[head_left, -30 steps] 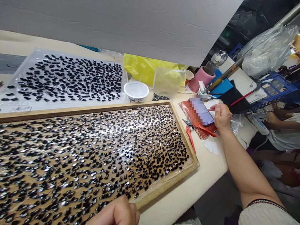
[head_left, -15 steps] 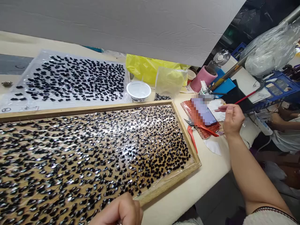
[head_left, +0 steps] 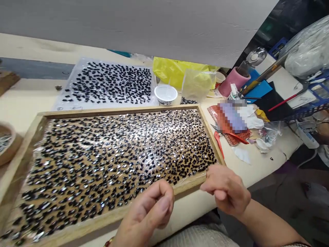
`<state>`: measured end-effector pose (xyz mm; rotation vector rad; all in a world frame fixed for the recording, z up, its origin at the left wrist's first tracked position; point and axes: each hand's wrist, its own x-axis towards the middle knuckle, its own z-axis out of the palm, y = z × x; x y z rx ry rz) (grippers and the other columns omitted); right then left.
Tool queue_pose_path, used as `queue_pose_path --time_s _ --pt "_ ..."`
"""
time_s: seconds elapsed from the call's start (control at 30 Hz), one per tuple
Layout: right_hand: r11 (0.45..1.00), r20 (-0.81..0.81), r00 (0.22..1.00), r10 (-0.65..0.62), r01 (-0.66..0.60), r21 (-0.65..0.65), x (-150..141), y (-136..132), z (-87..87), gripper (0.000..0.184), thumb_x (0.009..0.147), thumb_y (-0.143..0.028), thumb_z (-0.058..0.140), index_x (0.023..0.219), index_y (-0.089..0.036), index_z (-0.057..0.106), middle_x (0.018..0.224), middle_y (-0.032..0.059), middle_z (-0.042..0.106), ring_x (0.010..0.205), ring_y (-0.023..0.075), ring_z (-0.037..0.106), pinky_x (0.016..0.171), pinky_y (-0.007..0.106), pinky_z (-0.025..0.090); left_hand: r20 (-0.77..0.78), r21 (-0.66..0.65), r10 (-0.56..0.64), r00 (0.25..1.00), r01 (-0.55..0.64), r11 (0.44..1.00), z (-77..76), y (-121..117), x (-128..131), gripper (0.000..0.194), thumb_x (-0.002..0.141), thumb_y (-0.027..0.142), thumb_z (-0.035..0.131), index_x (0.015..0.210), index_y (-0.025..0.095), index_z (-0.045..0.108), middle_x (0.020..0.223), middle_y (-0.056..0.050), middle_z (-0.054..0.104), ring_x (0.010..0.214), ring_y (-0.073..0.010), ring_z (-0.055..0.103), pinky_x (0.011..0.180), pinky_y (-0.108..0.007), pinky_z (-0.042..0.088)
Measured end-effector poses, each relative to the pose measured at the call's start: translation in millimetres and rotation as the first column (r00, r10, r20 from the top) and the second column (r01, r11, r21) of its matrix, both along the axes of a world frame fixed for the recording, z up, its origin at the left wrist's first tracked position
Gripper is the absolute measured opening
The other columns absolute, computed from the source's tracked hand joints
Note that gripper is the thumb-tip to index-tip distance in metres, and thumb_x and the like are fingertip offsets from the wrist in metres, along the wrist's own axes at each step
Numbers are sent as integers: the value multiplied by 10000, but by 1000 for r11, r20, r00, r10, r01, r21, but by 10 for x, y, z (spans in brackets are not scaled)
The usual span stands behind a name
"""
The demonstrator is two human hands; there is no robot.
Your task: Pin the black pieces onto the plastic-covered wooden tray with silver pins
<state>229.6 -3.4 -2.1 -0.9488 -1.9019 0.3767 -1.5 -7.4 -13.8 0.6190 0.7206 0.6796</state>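
Note:
My left hand (head_left: 151, 209) is closed, thumb against curled fingers, over the front edge of a wooden-framed tray (head_left: 190, 182). Anything in that pinch is hidden. My right hand (head_left: 227, 190) hovers by the tray's front right corner, its fingers bent inward. Whether it holds something small does not show. Inside the tray, many small shiny black pieces (head_left: 110, 147) are spread in rows under or on clear film. Behind it lies a white plastic-covered sheet (head_left: 69, 97) bearing more small black pieces (head_left: 115, 82).
Behind the tray stand a white bowl (head_left: 166, 94), a clear bag (head_left: 195, 85) and a yellow bag (head_left: 169, 70). To the right lie a phone (head_left: 232, 116) on a red patterned pouch, red-handled tools (head_left: 219, 142) and crumpled tissue (head_left: 253, 120). A round container (head_left: 10, 147) sits at left.
My right hand has come back from beside the phone to the tray's front right corner. My left hand shows more fully, and the view has shifted so the tray's left side appears.

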Motion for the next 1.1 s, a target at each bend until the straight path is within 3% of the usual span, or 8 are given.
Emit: queue_pose_path --time_s 0.07,0.17,0.33,0.43,0.8,1.1 --pt "996 10 996 91 -91 23 -197 -30 -6 321 1034 -361 363 947 -195 624 589 -13 597 506 113 503 523 281 386 -9 22 -12 1000 12 1000 9 3 13 383 883 526 662 711 193 587 612 51 366 546 -120 249 501 -261 223" --pt "997 7 997 71 -71 -34 -408 -60 -8 320 1021 -389 375 958 -199 625 601 -8 597 526 129 481 537 307 345 -30 44 -43 999 45 998 -4 -11 20 329 892 496 669 768 200 597 631 54 379 555 -116 248 500 -243 231" --pt "990 -88 992 91 -100 -104 -547 -97 -16 196 962 -336 530 1077 -194 600 752 18 667 683 149 583 671 326 447 -83 68 -15 996 21 997 -6 -45 15 317 850 494 725 781 208 609 680 50 416 577 -114 248 513 -234 248" --pt "983 -162 979 122 -141 -114 -541 -111 -19 150 955 -294 558 1068 -206 602 815 31 682 761 151 625 707 320 486 -105 104 -1 995 12 994 24 -58 20 309 829 473 755 756 206 620 692 44 434 593 -117 283 538 -239 268" --pt "921 -301 922 242 -316 -227 -377 -130 -1 73 929 -268 606 937 -197 616 775 26 675 735 131 622 717 317 507 -93 143 -40 995 53 988 61 -104 95 358 797 506 770 712 202 603 706 23 521 721 -167 431 665 -273 327" --pt "909 -289 922 256 -332 -252 -255 -187 -18 77 906 -233 625 971 -192 628 770 28 669 722 139 609 679 315 505 -131 208 -131 983 156 966 93 -71 152 385 794 530 758 704 197 589 707 18 514 693 -170 414 653 -290 308"
